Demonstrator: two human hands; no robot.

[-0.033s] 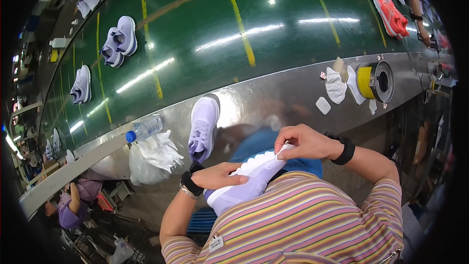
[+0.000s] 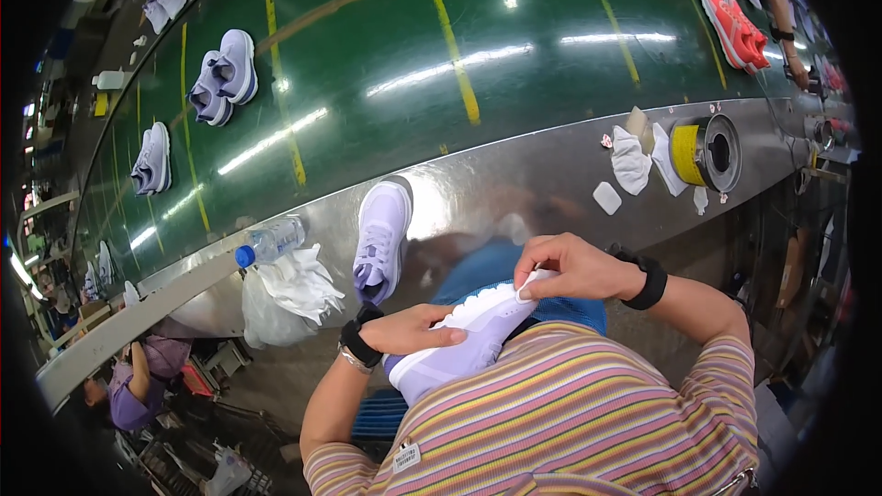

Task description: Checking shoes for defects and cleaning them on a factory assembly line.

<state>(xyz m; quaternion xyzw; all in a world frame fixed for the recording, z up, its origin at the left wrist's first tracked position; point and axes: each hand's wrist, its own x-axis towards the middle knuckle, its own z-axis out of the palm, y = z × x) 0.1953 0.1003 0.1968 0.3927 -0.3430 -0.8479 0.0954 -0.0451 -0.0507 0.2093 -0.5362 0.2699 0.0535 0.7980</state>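
A pale lavender sneaker with a white sole (image 2: 459, 342) lies sole-side out against my striped shirt. My left hand (image 2: 413, 329), a black watch on its wrist, lies flat along the shoe's side and holds it. My right hand (image 2: 571, 266), with a black wristband, pinches the shoe's white edge at its upper end. Its matching sneaker (image 2: 381, 239) stands alone on the steel ledge (image 2: 514, 179) just in front of my hands.
A green conveyor belt (image 2: 441, 55) carries lavender shoe pairs (image 2: 225, 73) (image 2: 152, 158) and a red pair (image 2: 733, 23). The ledge holds a water bottle (image 2: 269, 243), white bags (image 2: 294, 289), cloth scraps (image 2: 629, 161) and a yellow roll (image 2: 703, 152). A seated person (image 2: 138, 377) is lower left.
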